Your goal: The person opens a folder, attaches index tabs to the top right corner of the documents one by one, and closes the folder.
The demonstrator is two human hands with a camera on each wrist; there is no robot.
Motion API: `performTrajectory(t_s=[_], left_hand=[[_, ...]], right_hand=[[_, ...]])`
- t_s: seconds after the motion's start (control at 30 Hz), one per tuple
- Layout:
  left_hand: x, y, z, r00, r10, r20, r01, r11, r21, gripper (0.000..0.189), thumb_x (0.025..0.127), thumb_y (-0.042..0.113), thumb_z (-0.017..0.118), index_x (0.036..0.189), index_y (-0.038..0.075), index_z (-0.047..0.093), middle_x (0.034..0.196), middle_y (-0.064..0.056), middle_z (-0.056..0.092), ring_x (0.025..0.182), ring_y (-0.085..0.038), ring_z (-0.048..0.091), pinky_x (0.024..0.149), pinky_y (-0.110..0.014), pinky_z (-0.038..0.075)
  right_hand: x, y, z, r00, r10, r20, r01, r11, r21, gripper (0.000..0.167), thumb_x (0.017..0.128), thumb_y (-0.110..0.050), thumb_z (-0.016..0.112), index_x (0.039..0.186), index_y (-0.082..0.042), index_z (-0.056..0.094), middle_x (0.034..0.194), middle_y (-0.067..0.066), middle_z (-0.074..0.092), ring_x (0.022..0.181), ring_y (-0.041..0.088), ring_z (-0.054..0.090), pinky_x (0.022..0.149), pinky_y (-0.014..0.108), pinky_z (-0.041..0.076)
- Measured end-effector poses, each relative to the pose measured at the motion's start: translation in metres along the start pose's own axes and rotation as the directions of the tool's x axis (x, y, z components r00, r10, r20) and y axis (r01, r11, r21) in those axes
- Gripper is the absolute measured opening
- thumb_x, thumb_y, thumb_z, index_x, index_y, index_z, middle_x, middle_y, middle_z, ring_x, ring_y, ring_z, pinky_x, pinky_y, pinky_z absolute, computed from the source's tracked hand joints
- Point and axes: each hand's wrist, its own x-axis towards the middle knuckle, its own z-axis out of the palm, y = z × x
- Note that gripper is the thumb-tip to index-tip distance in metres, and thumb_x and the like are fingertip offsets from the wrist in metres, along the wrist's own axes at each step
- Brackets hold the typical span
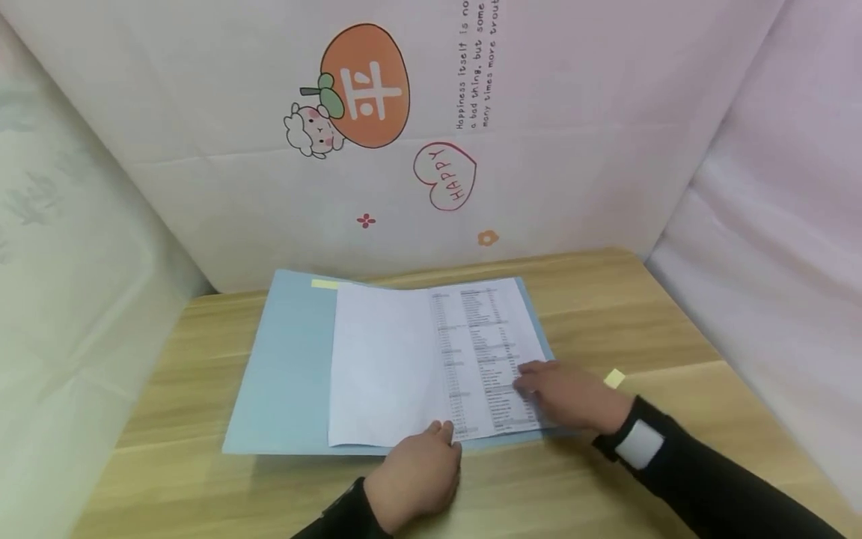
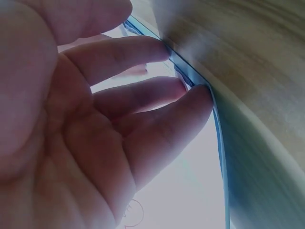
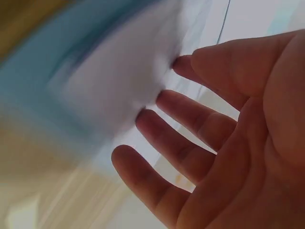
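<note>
A light blue folder (image 1: 283, 374) lies spread on the wooden table, with white paper (image 1: 384, 359) on it. The right part of the paper carries a printed table in columns. At the folder's near edge is my left hand (image 1: 417, 475); in the left wrist view its fingertips (image 2: 202, 95) touch the blue edge, loosely bent. My right hand (image 1: 572, 397) rests over the paper's right side, its fingers extended and apart. In the right wrist view those fingertips (image 3: 147, 119) are right at the paper (image 3: 119, 71), with nothing gripped.
A small yellow sticky note (image 1: 615, 378) is on the table (image 1: 673, 322) beyond the right hand. A pale yellow tab (image 1: 325, 284) shows at the folder's far edge. Printed white cloth (image 1: 572, 150) hangs behind the table, with more cloth at both sides.
</note>
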Motion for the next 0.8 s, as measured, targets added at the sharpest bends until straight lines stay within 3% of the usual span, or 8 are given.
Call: performTrajectory(t_s=[0.13, 0.33, 0.47, 0.6, 0.7, 0.8], left_hand=[[0.0, -0.006, 0.0, 0.999, -0.026, -0.023, 0.026, 1.0, -0.002, 0.031, 0.1, 0.025, 0.056, 0.121, 0.009, 0.072, 0.138, -0.011, 0.058, 0.131, -0.026, 0.05, 0.101, -0.04, 0.045], [-0.001, -0.012, 0.0, 0.999, -0.016, -0.034, 0.016, 1.0, 0.003, 0.031, 0.099, 0.025, 0.056, 0.12, 0.009, 0.072, 0.137, -0.011, 0.058, 0.13, -0.028, 0.051, 0.101, -0.041, 0.044], [-0.003, -0.012, -0.001, 0.999, -0.007, -0.037, 0.007, 1.0, -0.003, 0.032, 0.099, 0.026, 0.056, 0.12, 0.009, 0.072, 0.138, -0.012, 0.057, 0.131, -0.028, 0.05, 0.102, -0.041, 0.044], [-0.004, -0.011, -0.001, 0.998, 0.017, -0.057, -0.017, 1.0, -0.001, 0.032, 0.098, 0.026, 0.057, 0.12, 0.007, 0.072, 0.137, -0.014, 0.058, 0.13, -0.028, 0.051, 0.103, -0.04, 0.043], [-0.005, -0.01, -0.001, 0.997, 0.03, -0.068, -0.03, 1.0, 0.009, 0.032, 0.097, 0.026, 0.059, 0.118, 0.006, 0.072, 0.136, -0.016, 0.058, 0.129, -0.028, 0.052, 0.102, -0.039, 0.043], [-0.004, -0.009, 0.0, 0.997, 0.033, -0.07, -0.032, 0.999, 0.01, 0.031, 0.096, 0.027, 0.061, 0.116, 0.006, 0.073, 0.136, -0.016, 0.059, 0.128, -0.029, 0.052, 0.102, -0.038, 0.044]], right_hand=[[-0.011, 0.043, -0.01, 0.993, 0.114, 0.022, -0.115, 0.991, 0.067, 0.027, 0.099, -0.005, 0.054, 0.122, -0.004, 0.068, 0.125, 0.017, 0.063, 0.118, 0.036, 0.058, 0.095, 0.052, 0.047], [-0.041, 0.094, -0.015, 0.99, 0.132, 0.05, -0.136, 0.987, 0.09, 0.029, 0.09, 0.0, 0.063, 0.118, -0.004, 0.07, 0.132, 0.024, 0.057, 0.119, 0.044, 0.055, 0.094, 0.056, 0.046], [-0.054, 0.105, -0.015, 0.993, 0.106, 0.044, -0.109, 0.991, 0.079, 0.032, 0.08, 0.002, 0.072, 0.11, -0.008, 0.073, 0.134, 0.027, 0.055, 0.118, 0.046, 0.054, 0.093, 0.055, 0.047], [-0.059, 0.106, -0.011, 0.998, 0.067, -0.002, -0.067, 0.997, 0.033, 0.023, 0.077, 0.001, 0.076, 0.091, -0.016, 0.068, 0.131, 0.027, 0.056, 0.111, 0.042, 0.059, 0.085, 0.048, 0.052], [-0.06, 0.106, -0.008, 0.998, 0.054, -0.025, -0.054, 0.999, -0.005, 0.024, 0.078, -0.002, 0.078, 0.083, -0.02, 0.062, 0.119, 0.02, 0.059, 0.1, 0.032, 0.063, 0.077, 0.041, 0.053], [-0.062, 0.108, -0.006, 0.995, 0.095, -0.014, -0.095, 0.995, 0.02, 0.021, 0.081, -0.006, 0.078, 0.083, -0.019, 0.061, 0.099, 0.006, 0.058, 0.083, 0.018, 0.058, 0.068, 0.034, 0.051]])
